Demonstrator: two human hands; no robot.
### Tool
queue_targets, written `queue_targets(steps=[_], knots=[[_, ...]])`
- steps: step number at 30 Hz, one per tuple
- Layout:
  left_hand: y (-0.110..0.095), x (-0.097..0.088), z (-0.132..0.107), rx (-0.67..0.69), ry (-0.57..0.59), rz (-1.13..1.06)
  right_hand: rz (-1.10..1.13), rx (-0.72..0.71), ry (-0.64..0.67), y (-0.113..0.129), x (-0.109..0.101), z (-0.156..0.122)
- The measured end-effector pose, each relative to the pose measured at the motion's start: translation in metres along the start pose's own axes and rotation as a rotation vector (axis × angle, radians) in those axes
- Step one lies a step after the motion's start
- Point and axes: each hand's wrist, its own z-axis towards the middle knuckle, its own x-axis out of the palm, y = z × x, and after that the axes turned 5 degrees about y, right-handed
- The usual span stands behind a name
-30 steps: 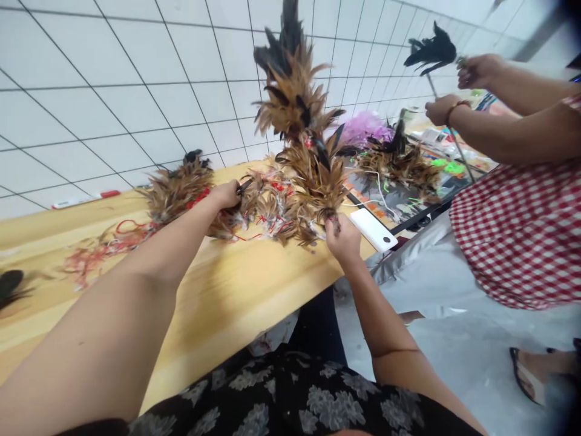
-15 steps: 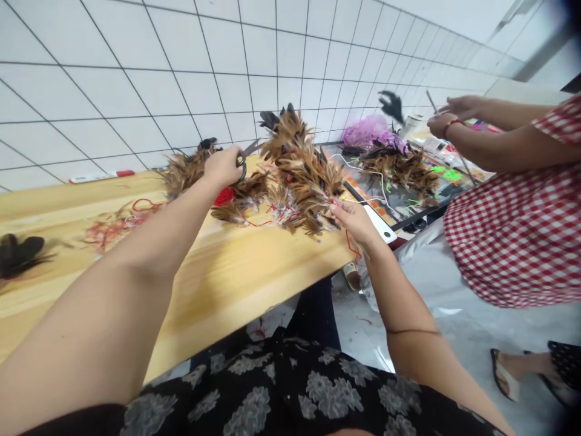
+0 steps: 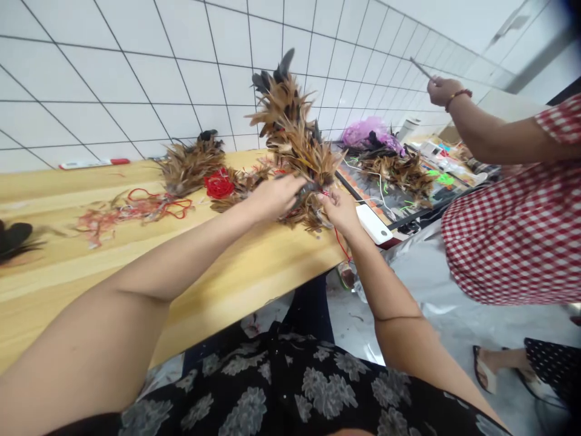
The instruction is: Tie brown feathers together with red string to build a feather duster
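My left hand (image 3: 279,195) is closed around the dark-handled scissors (image 3: 303,192), whose blades are mostly lost among feathers. It reaches in beside the lower end of a long brown feather bundle (image 3: 290,121), tipped with black feathers and leaning up toward the wall. At that lower end, the fingers of my right hand (image 3: 339,209) pinch the bundle where red thread shows. A loose red string (image 3: 341,245) hangs below my right hand over the table edge. To the left of my left hand lies a red yarn ball (image 3: 219,183) among loose feathers.
Another feather bundle (image 3: 193,163) lies by the wall, near tangled red string (image 3: 177,207) and a marker (image 3: 94,163). Black feathers (image 3: 13,239) are at far left. A white phone-like object (image 3: 374,224) sits at right. A co-worker's hand (image 3: 442,91) holds a thin stick.
My left hand has brought the scissors right and down to the bundle's lower end. The bundle's tip stands higher. The co-worker's hand has risen, and the black feather near it is gone from there.
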Motion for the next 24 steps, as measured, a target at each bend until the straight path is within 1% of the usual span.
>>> queue_targets(steps=[2, 3, 4, 6, 8, 10, 12, 14, 15, 17, 20, 22, 24], knots=[[0.024, -0.004, 0.015, -0.233, -0.092, -0.049, 0.000, 0.009, 0.015, -0.003, 0.002, -0.003], [0.038, -0.006, 0.021, -0.327, -0.144, -0.075, -0.006, 0.016, 0.017, -0.005, 0.002, -0.005], [0.052, -0.007, 0.024, -0.386, -0.192, -0.099, -0.014, 0.025, 0.018, -0.008, 0.002, -0.007], [0.072, -0.006, 0.021, -0.422, -0.265, -0.153, -0.032, 0.045, 0.032, -0.016, 0.001, -0.010], [0.080, -0.003, 0.009, -0.419, -0.299, -0.197, -0.053, 0.064, 0.037, -0.025, -0.001, -0.011], [0.081, -0.001, -0.007, -0.440, -0.272, -0.175, -0.082, 0.084, 0.030, -0.034, -0.002, -0.007], [0.081, -0.001, -0.024, -0.476, -0.197, -0.088, -0.147, 0.121, 0.011, -0.043, -0.002, 0.003], [0.090, -0.007, -0.040, -0.533, -0.135, 0.002, -0.241, 0.181, -0.005, -0.051, -0.001, 0.017], [0.099, -0.011, -0.049, -0.578, -0.127, 0.036, -0.299, 0.213, -0.012, -0.055, -0.001, 0.025], [0.124, -0.022, -0.070, -0.714, -0.147, 0.080, -0.429, 0.270, -0.007, -0.060, 0.000, 0.040], [0.167, -0.033, -0.105, -0.992, -0.136, 0.060, -0.647, 0.334, 0.064, -0.066, 0.000, 0.057], [0.190, -0.031, -0.124, -1.122, -0.078, 0.015, -0.750, 0.347, 0.095, -0.066, 0.001, 0.063], [0.204, -0.021, -0.136, -1.162, -0.010, -0.029, -0.809, 0.316, 0.074, -0.062, 0.001, 0.064]])
